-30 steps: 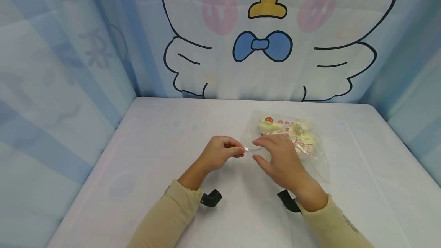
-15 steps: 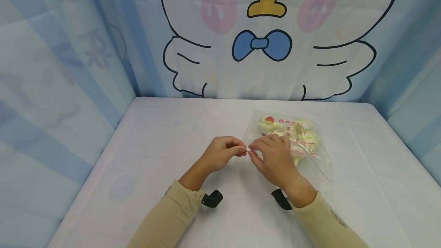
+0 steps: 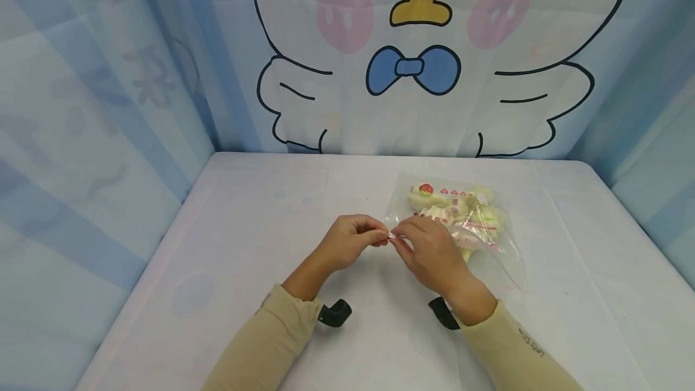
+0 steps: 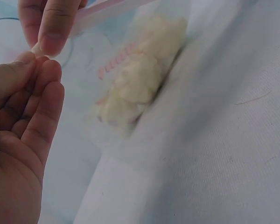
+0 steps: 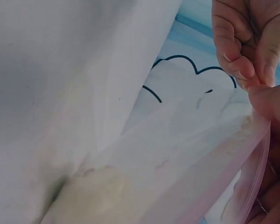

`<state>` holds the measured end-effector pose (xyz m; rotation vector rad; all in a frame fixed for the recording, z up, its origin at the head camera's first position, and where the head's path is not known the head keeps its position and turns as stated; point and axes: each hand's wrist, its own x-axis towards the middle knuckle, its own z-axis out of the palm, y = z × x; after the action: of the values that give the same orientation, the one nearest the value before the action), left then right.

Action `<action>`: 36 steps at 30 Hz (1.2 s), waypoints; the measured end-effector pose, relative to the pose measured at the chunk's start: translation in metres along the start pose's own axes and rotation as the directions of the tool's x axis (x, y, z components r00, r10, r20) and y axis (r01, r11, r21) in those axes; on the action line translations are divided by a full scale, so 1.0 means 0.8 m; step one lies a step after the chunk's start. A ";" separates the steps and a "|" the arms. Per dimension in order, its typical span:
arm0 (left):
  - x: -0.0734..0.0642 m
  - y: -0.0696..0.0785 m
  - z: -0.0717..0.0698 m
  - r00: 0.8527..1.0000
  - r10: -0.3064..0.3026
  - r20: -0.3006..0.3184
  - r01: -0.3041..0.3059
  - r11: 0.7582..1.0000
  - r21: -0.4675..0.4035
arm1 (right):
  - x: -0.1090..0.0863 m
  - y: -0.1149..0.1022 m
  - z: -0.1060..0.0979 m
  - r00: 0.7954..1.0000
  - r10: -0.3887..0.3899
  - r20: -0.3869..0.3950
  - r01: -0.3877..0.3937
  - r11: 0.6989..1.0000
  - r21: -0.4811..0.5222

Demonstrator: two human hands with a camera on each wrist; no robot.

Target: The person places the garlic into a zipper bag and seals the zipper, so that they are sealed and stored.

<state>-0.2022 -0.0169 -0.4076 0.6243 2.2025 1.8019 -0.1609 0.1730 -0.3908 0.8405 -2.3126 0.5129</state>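
Observation:
A clear plastic zip bag [image 3: 510,261] with pale yellow pieces [image 3: 431,198] inside lies toward the back right of the table. Its pink-edged zip strip [image 5: 260,175] runs to my fingers in the right wrist view. My left hand [image 3: 350,241] pinches a corner of the bag between thumb and fingers. Right beside it, my right hand [image 3: 437,253] pinches the same end, around a small white piece [image 4: 36,49] seen in the left wrist view. The two hands' fingertips nearly meet. What the yellow pieces are cannot be told; the fingers hide most of the white piece.
A white cloth covers the table [image 3: 244,210]. Behind it hangs a curtain [image 3: 412,119] with a cartoon bird, and more blue curtain [image 3: 98,137] closes the left side. Black wrist mounts [image 3: 335,313] stick out below both sleeves.
My right hand has moved left and closed its thumb and fingers on the bag's end beside my left hand. The bag has shifted slightly. My left hand has barely moved.

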 end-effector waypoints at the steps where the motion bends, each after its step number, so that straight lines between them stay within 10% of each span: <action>1: 0.000 0.000 0.000 1.000 -0.003 0.000 0.003 1.000 0.001 | -0.001 0.001 0.000 1.000 -0.004 -0.005 0.004 1.000 -0.002; 36: 0.001 -0.005 -0.003 0.999 -0.041 -0.037 0.040 0.999 -0.015 | -0.027 0.020 -0.023 0.999 0.018 -0.028 -0.021 0.995 -0.094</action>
<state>-0.2049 -0.0194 -0.4106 0.5440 2.2078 1.8214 -0.1511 0.2042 -0.3943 0.7625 -2.3028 0.4179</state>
